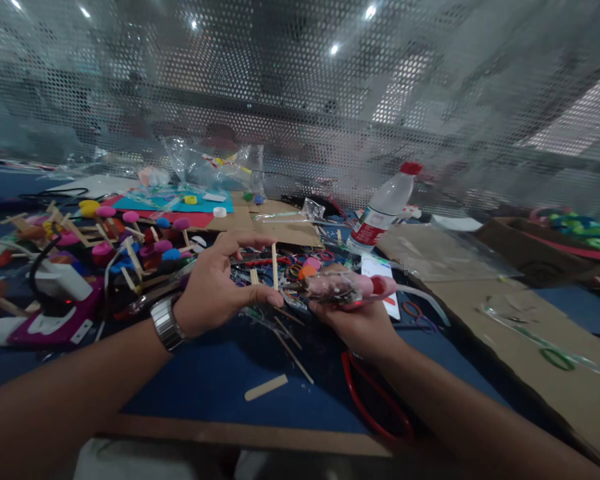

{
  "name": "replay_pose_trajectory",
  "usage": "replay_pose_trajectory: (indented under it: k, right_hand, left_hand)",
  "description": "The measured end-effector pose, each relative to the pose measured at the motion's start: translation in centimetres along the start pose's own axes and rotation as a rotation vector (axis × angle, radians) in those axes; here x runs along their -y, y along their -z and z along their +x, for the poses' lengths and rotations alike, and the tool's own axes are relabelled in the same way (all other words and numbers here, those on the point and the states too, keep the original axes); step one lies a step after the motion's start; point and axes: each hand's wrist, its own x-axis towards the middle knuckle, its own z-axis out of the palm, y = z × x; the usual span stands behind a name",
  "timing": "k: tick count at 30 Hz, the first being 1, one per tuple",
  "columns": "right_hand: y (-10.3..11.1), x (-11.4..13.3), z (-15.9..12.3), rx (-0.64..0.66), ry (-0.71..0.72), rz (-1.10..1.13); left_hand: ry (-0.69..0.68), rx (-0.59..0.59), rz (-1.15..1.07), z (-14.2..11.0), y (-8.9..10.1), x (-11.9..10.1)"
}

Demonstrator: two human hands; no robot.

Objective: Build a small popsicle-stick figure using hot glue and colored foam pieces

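Observation:
Between thumb and forefinger, my left hand (215,280) pinches a short wooden craft stick (275,267) upright by its two ends. My right hand (363,327) is wrapped round a pink hot glue gun (337,288), its nozzle pointing left, close to the lower part of the stick. A whitish glue stick (425,297) sticks out of the gun's back end. Smears of glue cover the gun's front. Below the hands lie a loose craft stick (266,387) and thin wooden pieces (294,357). Red-handled scissors (375,403) rest beneath my right wrist.
Many stick-and-pompom pieces (130,247) crowd the left, beside a purple power strip (60,313). A bottle with a red cap (383,207) stands behind the glue gun. Cardboard (525,333) covers the right side. A perforated metal screen (290,87) rises behind the table.

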Motion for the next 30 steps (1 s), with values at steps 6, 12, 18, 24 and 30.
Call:
replay_pose_trajectory:
  k: [6, 12, 18, 24, 30]
  right_hand:
    - [0.02, 0.27, 0.13, 0.047, 0.004, 0.028]
    - [-0.03, 0.24, 0.11, 0.026, 0.039, 0.043]
    - [0.09, 0.15, 0.01, 0.053, 0.041, 0.042]
    - [0.14, 0.26, -0.06, 0.051, 0.031, 0.019]
    - [0.08, 0.51, 0.05, 0.055, 0.006, 0.051]
  left_hand:
    - [0.004, 0.004, 0.016, 0.01, 0.03, -0.24]
    - [-0.013, 0.014, 0.01, 0.05, -0.02, -0.29]
    - [-0.029, 0.013, -0.006, 0.14, -0.06, -0.4]
    - [-0.032, 0.021, -0.011, 0.08, 0.0, -0.27]
    - [-0.038, 0.022, -0.001, 0.11, -0.01, -0.12]
